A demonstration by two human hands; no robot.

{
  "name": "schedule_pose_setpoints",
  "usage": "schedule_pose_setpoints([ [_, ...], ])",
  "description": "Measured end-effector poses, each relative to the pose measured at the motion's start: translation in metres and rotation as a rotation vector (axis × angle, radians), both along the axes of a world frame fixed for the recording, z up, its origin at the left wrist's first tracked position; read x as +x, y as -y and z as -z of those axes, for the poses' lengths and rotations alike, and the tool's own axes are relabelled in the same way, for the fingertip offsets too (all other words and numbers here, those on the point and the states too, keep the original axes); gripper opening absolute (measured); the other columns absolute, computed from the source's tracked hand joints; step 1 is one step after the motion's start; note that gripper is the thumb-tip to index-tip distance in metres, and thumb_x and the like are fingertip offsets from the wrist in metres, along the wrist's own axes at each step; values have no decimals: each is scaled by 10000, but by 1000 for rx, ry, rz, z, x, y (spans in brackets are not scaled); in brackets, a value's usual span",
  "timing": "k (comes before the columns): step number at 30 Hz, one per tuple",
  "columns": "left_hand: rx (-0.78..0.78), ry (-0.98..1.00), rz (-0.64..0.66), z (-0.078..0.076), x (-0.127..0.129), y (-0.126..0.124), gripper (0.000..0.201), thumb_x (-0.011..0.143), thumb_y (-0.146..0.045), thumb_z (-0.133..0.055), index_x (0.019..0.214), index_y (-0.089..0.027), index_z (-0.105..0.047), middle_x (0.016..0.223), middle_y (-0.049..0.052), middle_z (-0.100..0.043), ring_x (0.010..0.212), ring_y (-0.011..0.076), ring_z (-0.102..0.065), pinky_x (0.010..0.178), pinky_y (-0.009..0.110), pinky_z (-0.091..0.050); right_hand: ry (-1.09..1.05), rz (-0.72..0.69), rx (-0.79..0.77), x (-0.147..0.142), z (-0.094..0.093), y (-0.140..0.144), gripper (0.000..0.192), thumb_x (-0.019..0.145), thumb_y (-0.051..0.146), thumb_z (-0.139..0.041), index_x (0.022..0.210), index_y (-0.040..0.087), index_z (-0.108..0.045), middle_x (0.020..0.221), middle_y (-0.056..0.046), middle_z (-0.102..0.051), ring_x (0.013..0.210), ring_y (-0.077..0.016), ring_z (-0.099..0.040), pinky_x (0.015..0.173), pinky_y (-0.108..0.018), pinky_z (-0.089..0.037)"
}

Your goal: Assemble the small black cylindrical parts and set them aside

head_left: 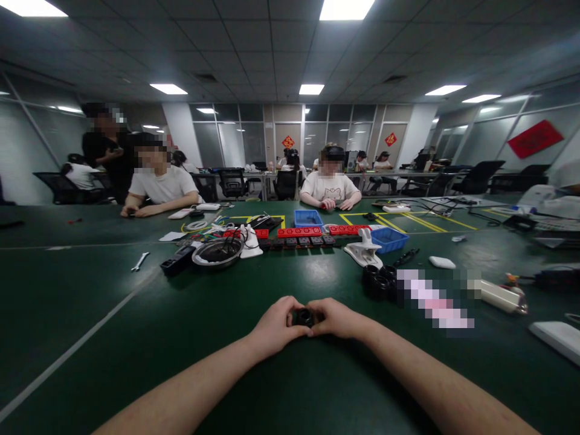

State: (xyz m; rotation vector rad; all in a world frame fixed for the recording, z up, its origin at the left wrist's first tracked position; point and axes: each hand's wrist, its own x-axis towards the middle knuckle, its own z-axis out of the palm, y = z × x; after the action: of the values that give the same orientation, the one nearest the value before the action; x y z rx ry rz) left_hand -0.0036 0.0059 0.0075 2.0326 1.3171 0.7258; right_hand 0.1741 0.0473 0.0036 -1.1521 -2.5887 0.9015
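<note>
Both hands meet low in the middle of the view, around a small black ring-shaped part point(304, 317) with a round opening. My left hand point(276, 324) has its fingers and thumb closed on the part's left side. From the right, my right hand point(336, 319) grips the same part, its thumb tip close to the left thumb. The fingers hide much of the part, so its exact kind cannot be made out. Beyond my right hand stand several black cylindrical parts point(380, 282) in a cluster on the green table point(217, 386).
Past the hands lie a metal bowl point(217, 254) with cables, a white clip stand point(365, 249), red power strips point(299, 232) and blue bins point(388, 239) point(308, 218). A wrench point(140, 261) lies left; a cream cylinder point(501, 296) lies right. Co-workers sit across the table.
</note>
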Motion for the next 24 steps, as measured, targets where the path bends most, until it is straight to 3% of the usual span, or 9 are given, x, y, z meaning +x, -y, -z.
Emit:
schedule_pose_setpoints([
  [4,27,-62,-98,3,5,4,295,608,-333,-626,820,-181,-490,686,-36,-429,566,105,-405,484,198,-284,116,121,164,-8,2,7,441,536,511,-637,800,183,-504,694,15,-567,605,-133,-513,460,-185,-278],
  [8,72,-101,-167,3,7,7,268,623,-327,-614,809,-186,-482,726,-24,-448,591,114,-418,494,207,-283,215,218,318,-18,5,16,416,616,555,-540,811,190,-496,749,-29,-595,665,-184,-557,496,-219,-303],
  [11,77,-116,-175,1,6,6,260,622,-326,-613,801,-185,-486,732,-23,-451,589,113,-416,500,211,-286,245,217,348,-21,5,19,424,645,566,-500,842,191,-495,771,-49,-603,689,-208,-568,526,-239,-330],
  [15,51,-90,-90,-3,1,4,271,613,-304,-620,822,-182,-498,712,-30,-444,580,107,-413,501,205,-296,197,129,293,-15,-4,17,539,573,583,-559,938,193,-484,806,-45,-599,697,-208,-561,533,-239,-340],
  [20,-2,-26,32,-6,-5,1,282,619,-315,-616,842,-178,-509,779,-23,-459,579,94,-418,492,192,-307,58,-81,26,0,-10,6,287,663,385,-573,867,185,-540,713,25,-561,627,-124,-517,509,-190,-323],
  [24,-13,-7,5,-3,-4,1,311,604,-337,-625,838,-172,-502,746,-27,-453,575,93,-412,493,190,-307,16,-50,-38,0,-6,2,206,669,330,-576,773,155,-545,644,42,-521,579,-95,-472,487,-176,-301],
])
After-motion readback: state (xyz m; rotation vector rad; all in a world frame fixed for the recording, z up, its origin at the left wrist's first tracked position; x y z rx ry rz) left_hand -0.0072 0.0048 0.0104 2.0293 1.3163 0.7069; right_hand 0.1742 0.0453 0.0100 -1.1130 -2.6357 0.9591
